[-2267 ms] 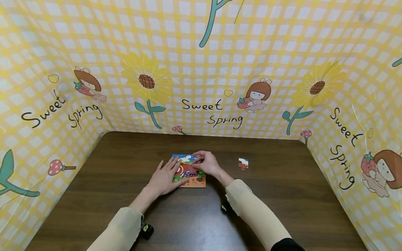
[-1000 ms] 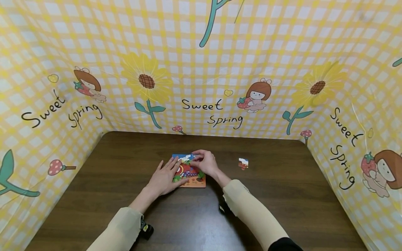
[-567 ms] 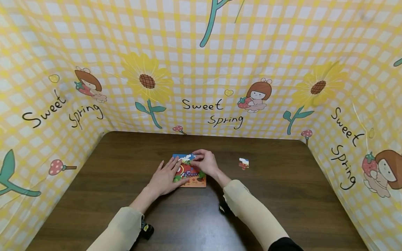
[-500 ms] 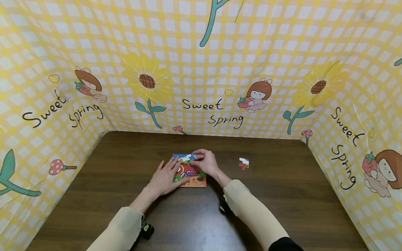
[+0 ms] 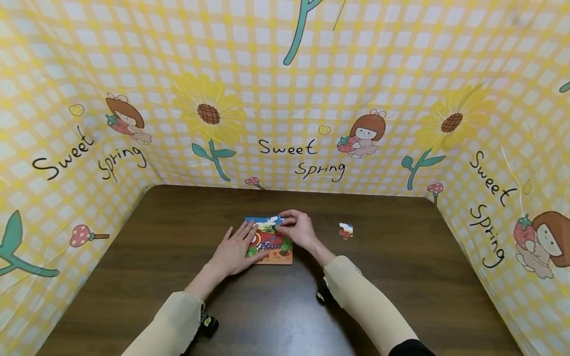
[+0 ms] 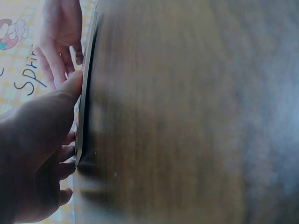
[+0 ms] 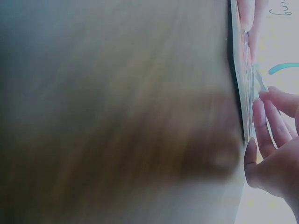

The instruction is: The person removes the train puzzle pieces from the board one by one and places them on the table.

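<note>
A square jigsaw puzzle (image 5: 281,258) with a red train, green bushes and a blue sky lies on the table. My left hand (image 5: 230,253) rests flat across its left side, fingers spread, covering part of the picture. At the upper right part of the puzzle, my right hand (image 5: 300,231) pinches a puzzle piece between thumb and fingertips. In the right wrist view that piece (image 7: 259,80) tilts up from the puzzle's surface, and the right hand (image 7: 275,140) hides part of it. Farther right, a loose puzzle piece (image 5: 346,230) in white, blue and red lies apart.
The dark brown wooden table (image 5: 392,257) has a yellow checked cloth (image 5: 285,99) with printed flowers and lettering standing round its back and sides. Light-coloured sleeves (image 5: 365,296) and black wrist cameras (image 5: 208,325) are on both arms.
My right hand shifts slightly left at first, then back to the right, with the pinched piece tilting up. The left hand and the loose piece stay in place.
</note>
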{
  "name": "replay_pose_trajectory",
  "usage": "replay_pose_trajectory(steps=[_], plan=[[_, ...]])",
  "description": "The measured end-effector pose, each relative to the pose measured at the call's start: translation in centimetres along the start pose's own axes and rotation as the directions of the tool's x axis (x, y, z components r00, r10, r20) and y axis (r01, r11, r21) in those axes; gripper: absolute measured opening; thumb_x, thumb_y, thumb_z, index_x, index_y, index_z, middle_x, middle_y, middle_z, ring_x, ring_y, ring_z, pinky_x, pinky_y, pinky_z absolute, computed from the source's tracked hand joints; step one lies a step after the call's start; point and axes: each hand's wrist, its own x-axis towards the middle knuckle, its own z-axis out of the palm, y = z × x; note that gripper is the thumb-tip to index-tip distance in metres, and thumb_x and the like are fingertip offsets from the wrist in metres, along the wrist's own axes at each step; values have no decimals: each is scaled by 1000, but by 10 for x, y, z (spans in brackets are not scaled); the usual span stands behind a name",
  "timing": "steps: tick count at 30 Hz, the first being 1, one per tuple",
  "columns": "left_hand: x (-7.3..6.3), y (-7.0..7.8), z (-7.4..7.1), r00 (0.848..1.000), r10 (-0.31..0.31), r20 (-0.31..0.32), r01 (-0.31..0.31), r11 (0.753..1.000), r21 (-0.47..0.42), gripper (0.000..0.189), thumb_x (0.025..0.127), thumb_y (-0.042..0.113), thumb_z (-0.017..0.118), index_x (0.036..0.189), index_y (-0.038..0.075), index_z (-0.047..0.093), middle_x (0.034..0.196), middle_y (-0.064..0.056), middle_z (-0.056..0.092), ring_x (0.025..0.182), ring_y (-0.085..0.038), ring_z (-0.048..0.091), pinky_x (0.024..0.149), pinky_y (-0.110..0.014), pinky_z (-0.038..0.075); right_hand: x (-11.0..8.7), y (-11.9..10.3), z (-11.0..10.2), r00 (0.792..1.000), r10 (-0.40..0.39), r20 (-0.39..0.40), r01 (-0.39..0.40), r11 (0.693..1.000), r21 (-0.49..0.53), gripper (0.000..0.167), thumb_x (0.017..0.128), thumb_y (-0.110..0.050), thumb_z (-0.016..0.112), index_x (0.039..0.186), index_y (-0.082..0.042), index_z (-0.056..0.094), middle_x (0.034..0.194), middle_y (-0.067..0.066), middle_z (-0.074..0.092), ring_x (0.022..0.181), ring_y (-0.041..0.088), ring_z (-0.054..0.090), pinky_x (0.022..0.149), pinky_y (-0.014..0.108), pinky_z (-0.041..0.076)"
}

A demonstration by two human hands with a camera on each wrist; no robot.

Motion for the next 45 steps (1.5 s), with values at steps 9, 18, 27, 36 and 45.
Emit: replay_pose_trajectory(steps=[9, 18, 27, 36, 45], plan=[[1, -1, 3, 1000, 3, 3, -3, 1000, 3, 99, 105, 73, 56, 173, 5, 32, 183, -18, 25, 171, -38, 25, 136, -70, 19, -10, 9, -23, 1000, 5, -26, -4, 1000, 24, 34, 94, -2, 86, 127, -1, 78, 101, 20, 84, 95, 30, 80, 74, 27, 59], [0, 0, 1, 1000, 5, -3, -5, 1000, 8, 99, 105, 72, 57, 173, 5, 32, 183, -17, 24, 171, -38, 24, 136, -70, 19, -18, 19, -50, 996, 48, -72, -46, 998, 31, 34, 95, -1, 85, 127, -1, 78, 102, 20, 84, 97, 29, 79, 73, 23, 56], [0, 0, 1, 1000, 1, 2, -1, 1000, 4, 98, 105, 71, 57, 174, 6, 31, 183, -17, 24, 172, -37, 23, 137, -70, 18, -27, 28, -69, 992, 82, -95, -80, 997, 23, 35, 94, -1, 85, 129, -2, 77, 104, 19, 85, 97, 21, 79, 83, 26, 62], [0, 0, 1, 1000, 7, -4, -7, 1000, 4, 96, 106, 69, 58, 174, 6, 31, 182, -18, 26, 171, -39, 25, 136, -70, 19, -34, 31, -92, 991, 66, -114, -63, 998, 27, 36, 92, 3, 86, 127, 4, 76, 100, 22, 85, 84, 4, 73, 72, 15, 54], [1, -1, 2, 1000, 4, -5, -4, 1000, 6, 97, 106, 69, 58, 173, 5, 32, 182, -18, 27, 171, -39, 25, 136, -70, 20, -42, 36, -116, 990, 88, -113, -90, 996, -12, 37, 95, -2, 85, 130, 4, 74, 103, 20, 85, 87, 5, 74, 73, 15, 55]])
